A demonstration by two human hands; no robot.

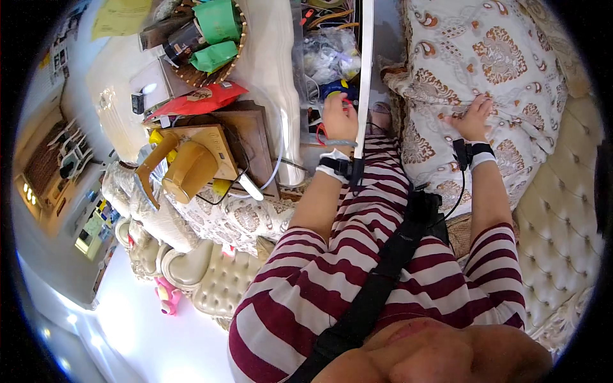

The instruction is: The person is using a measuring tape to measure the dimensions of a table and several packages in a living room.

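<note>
My left hand (339,119) reaches into a pulled-out drawer (365,72), its fingers bent around or next to a red loop-shaped handle (320,131), perhaps of scissors; the grip is partly hidden. Beyond the fingertips lies a dark blue packet (338,88), with clear plastic bags (331,55) farther in. My right hand (473,118) rests with spread fingers on a patterned cushion or seat cover (503,57) and holds nothing. Both wrists carry black straps over white bands.
A table (268,57) at the left bears a round basket (242,45) with green packets (216,20), a red packet (201,99) and a tissue box. A tan kettle-like vessel (189,170) stands near its corner, by a white cable (279,163). A tufted sofa (565,191) lies at the right.
</note>
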